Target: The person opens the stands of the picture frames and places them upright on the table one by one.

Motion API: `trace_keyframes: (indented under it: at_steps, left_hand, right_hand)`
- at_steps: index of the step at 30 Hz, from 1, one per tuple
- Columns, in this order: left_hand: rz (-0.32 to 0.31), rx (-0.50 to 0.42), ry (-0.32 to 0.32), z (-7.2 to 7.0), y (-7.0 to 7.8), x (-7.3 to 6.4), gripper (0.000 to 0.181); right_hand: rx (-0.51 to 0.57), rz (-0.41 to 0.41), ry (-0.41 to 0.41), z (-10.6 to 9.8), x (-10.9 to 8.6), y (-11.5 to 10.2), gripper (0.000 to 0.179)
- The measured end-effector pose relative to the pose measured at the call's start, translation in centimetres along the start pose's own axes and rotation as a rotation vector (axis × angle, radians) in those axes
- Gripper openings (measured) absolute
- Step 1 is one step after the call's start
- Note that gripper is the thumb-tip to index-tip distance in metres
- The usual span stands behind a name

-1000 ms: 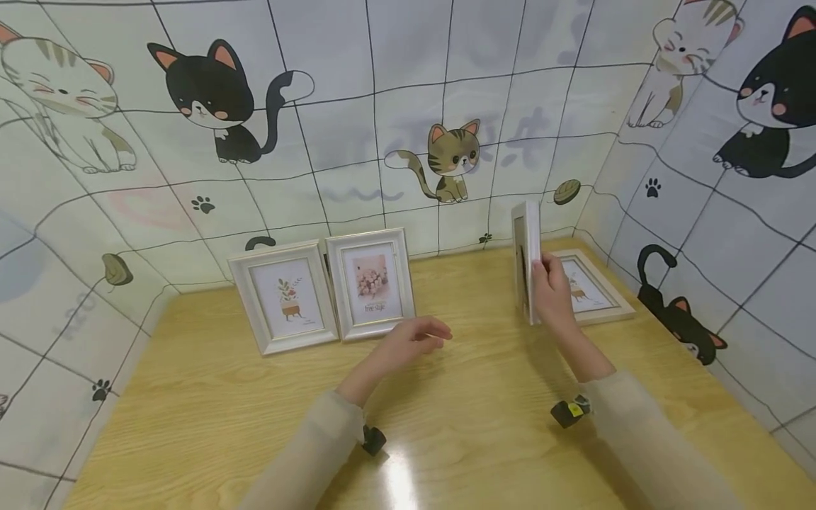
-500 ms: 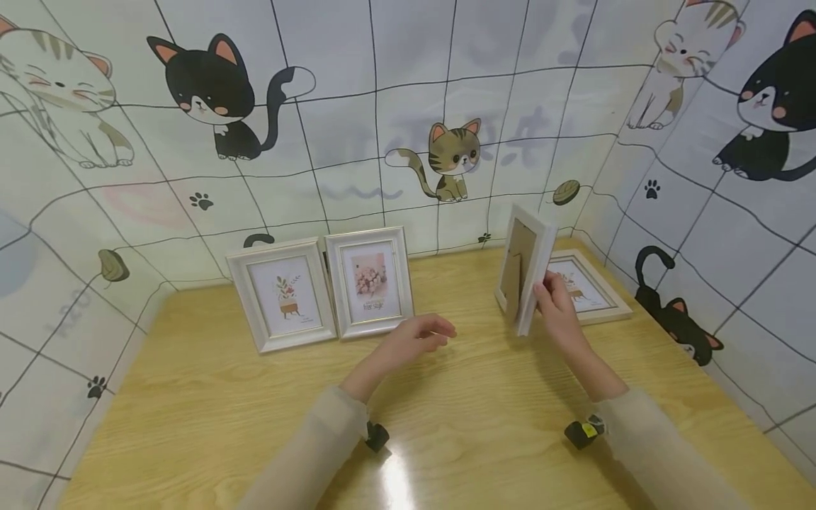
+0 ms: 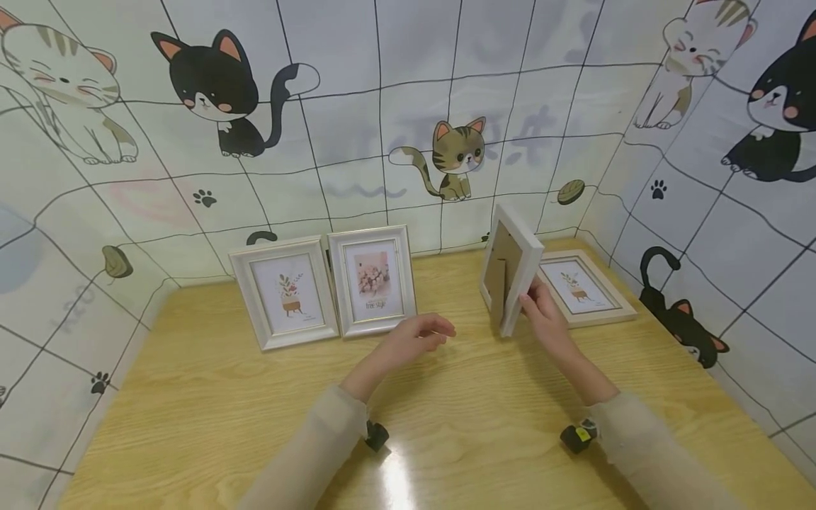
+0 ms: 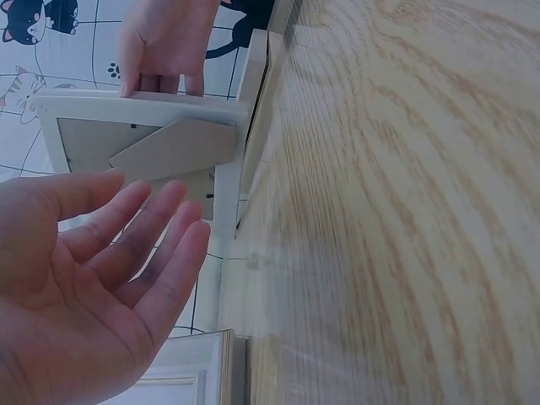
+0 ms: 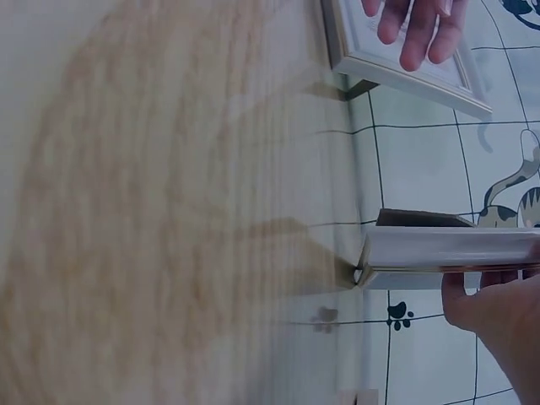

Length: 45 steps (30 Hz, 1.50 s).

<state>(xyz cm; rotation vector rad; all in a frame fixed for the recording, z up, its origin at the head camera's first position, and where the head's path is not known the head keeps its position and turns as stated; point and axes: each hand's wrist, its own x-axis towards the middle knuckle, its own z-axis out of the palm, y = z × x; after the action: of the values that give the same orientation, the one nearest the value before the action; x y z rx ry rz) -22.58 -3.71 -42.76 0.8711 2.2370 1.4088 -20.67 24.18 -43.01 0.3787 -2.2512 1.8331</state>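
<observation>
My right hand (image 3: 547, 315) grips the near side edge of a white picture frame (image 3: 528, 262), held upright with its brown back and stand leg (image 3: 499, 294) turned left. In the right wrist view the thumb lies along the edge of this picture frame (image 5: 447, 247). My left hand (image 3: 417, 336) is held over the table, palm toward the held frame, fingers relaxed and holding nothing. Behind it stand two pale frames, one with a pink flower print (image 3: 372, 276), the other with a potted plant print (image 3: 290, 297).
A wooden-edged picture frame (image 3: 618, 312) lies face up at the back right, partly behind my right hand. The light wood table (image 3: 210, 411) meets cat-printed walls (image 3: 357, 177) at the back and both sides.
My right hand has moved the held frame left and turned it, so more of its back and stand leg shows. The left hand has stayed nearly still.
</observation>
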Motion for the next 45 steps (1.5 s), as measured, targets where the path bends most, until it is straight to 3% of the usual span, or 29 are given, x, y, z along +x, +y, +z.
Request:
trace_keyframes:
  at_steps: [10,18,24,35,45]
  left_hand:
    - [0.009,-0.003,-0.012,0.2,0.2,0.2,0.025]
    - [0.021,0.046,0.009,0.2,0.1,0.6,0.025]
    - [-0.010,0.065,0.027,0.2,0.4,1.1,0.025]
    - [-0.044,0.108,0.077,0.6,1.3,3.5,0.026]
    - [-0.004,0.106,0.146,1.5,1.5,6.6,0.035]
  right_hand:
    - [-0.012,-0.035,-0.016,0.4,-0.2,0.6,0.041]
    - [-0.129,0.007,-0.054,0.3,-0.1,0.3,0.036]
    - [-0.146,0.013,-0.052,0.6,-0.1,0.0,0.036]
    - [-0.123,0.036,-0.081,1.0,0.1,0.0,0.039]
    - [-0.103,0.061,-0.087,1.0,0.4,0.2,0.040]
